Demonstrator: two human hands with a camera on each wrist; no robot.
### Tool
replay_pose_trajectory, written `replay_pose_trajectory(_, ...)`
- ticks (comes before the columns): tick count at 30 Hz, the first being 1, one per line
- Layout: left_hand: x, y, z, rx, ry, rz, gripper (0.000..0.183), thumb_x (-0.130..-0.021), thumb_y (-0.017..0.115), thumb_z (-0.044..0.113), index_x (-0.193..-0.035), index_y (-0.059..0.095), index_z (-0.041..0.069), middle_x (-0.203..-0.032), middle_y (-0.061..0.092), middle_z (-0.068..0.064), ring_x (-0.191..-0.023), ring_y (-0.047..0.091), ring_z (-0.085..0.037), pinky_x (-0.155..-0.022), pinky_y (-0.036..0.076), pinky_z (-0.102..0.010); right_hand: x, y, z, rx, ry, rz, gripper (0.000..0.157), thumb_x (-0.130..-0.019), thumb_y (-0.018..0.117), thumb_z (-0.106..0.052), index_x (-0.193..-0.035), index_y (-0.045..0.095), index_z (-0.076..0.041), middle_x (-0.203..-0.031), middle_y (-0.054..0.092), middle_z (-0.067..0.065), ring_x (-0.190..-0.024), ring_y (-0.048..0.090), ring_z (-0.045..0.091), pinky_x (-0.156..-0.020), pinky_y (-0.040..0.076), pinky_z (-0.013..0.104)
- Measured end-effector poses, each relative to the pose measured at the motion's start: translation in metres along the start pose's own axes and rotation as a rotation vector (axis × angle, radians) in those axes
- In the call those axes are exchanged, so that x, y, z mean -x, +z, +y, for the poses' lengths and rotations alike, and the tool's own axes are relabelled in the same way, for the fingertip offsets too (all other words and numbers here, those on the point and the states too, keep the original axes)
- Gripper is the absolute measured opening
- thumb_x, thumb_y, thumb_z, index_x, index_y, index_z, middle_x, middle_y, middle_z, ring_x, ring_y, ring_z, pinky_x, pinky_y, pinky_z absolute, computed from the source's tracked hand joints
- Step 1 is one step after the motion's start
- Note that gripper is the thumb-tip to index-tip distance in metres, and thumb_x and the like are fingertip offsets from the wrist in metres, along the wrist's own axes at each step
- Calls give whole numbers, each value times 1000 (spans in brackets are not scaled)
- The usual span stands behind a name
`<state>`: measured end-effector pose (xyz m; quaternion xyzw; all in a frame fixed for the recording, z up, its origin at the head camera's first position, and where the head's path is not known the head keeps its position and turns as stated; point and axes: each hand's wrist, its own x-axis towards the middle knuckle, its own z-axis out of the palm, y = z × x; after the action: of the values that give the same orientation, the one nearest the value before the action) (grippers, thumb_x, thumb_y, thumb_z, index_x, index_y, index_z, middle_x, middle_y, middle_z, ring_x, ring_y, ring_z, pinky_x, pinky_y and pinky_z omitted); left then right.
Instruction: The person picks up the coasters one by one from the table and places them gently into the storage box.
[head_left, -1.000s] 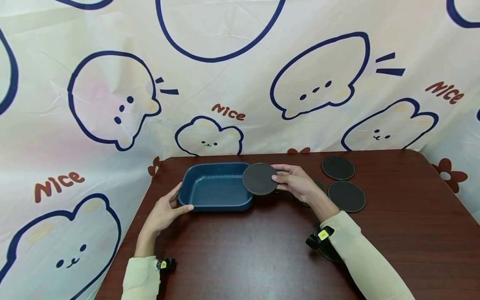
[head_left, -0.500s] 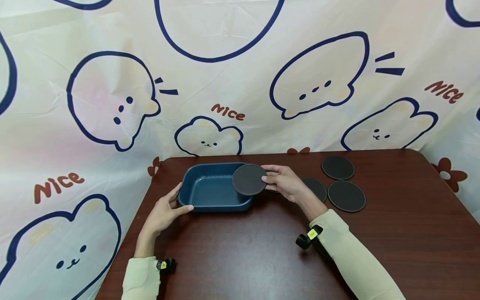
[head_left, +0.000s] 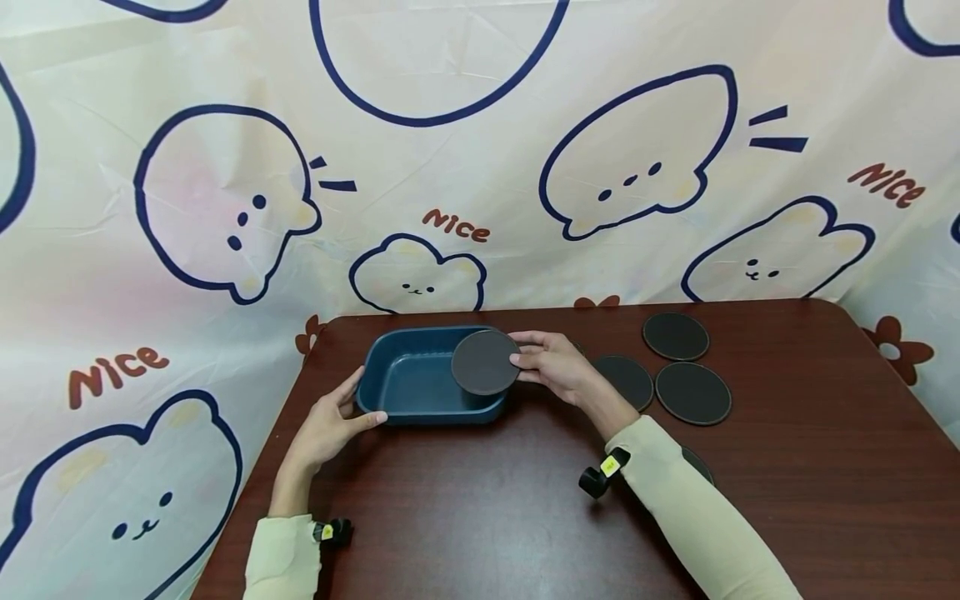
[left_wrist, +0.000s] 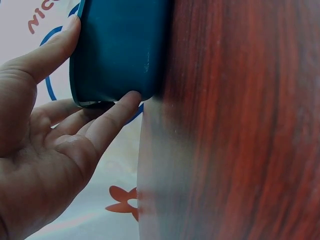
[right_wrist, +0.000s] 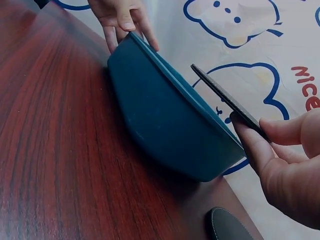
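Note:
A blue rectangular basin (head_left: pixel 412 379) rests on the table near its far edge. My left hand (head_left: pixel 326 425) holds its left end, thumb on the rim (left_wrist: pixel 76 60) and fingers spread along the outer side. Between thumb and fingers my right hand (head_left: pixel 551 367) pinches a round black coaster (head_left: pixel 486 363) by its right edge. That coaster is over the right part of the basin, tilted, and seen nearly edge-on above the rim in the right wrist view. The basin's inner floor shows bare at left and middle; the coaster covers part of its right side.
Several more black coasters lie right of the basin: one at the back (head_left: pixel 675 336), one before it (head_left: pixel 693 393) and one beside the right wrist (head_left: pixel 626 382). Another (head_left: pixel 699 462) is partly under the right sleeve. A patterned cloth (head_left: pixel 450 167) hangs behind the brown table (head_left: pixel 465 517).
My right hand has carried the coaster leftward, from the basin's right rim to over its inside. More of the coasters behind that arm now show. The left hand and basin have stayed put.

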<state>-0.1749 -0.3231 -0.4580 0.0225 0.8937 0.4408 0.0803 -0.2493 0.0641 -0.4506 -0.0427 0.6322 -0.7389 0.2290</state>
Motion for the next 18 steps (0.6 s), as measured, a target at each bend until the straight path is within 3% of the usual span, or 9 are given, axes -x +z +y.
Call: replay_pose_trajectory(18,-1,-1,-1,20,-14,3,100,-99,80,34,-174,17,13,-172,33,-26,-149,51,-47,-114,49,-57,-11,21,-7,43,30,-17,51,-109,59,-3,-159,49,-3,-154,58,23,-114,71,13,-101,61,34)
